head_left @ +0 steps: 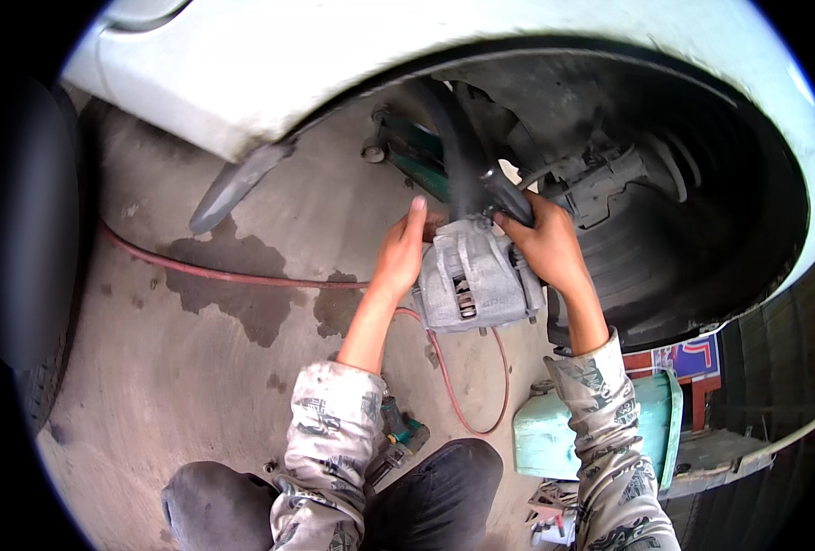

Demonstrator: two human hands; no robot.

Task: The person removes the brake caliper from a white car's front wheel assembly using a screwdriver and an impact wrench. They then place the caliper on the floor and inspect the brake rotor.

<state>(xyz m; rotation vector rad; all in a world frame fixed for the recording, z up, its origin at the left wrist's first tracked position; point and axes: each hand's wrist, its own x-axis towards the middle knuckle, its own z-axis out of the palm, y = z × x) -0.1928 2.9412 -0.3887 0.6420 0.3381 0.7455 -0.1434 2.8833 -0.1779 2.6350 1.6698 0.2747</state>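
Note:
A grey metal brake caliper [486,289] sits between my hands in front of the wheel arch. My left hand [400,253] is at its left side, thumb pointing up, with the other fingers mostly hidden behind it. At the caliper's upper right, my right hand [552,246] closes on the end of a black rod-like part [509,195], its thumb close to a bolt on the caliper. The exact kind of that black part is unclear. Farther right, dark axle and hub parts [610,184] show inside the wheel arch [701,248].
A white car body [242,73] spans the top. Behind the caliper stands a green floor jack [412,156]. A red hose [242,275] crosses the stained concrete and loops below. A green bin [541,432] is at lower right; a teal-and-black tool [398,432] lies near my knees.

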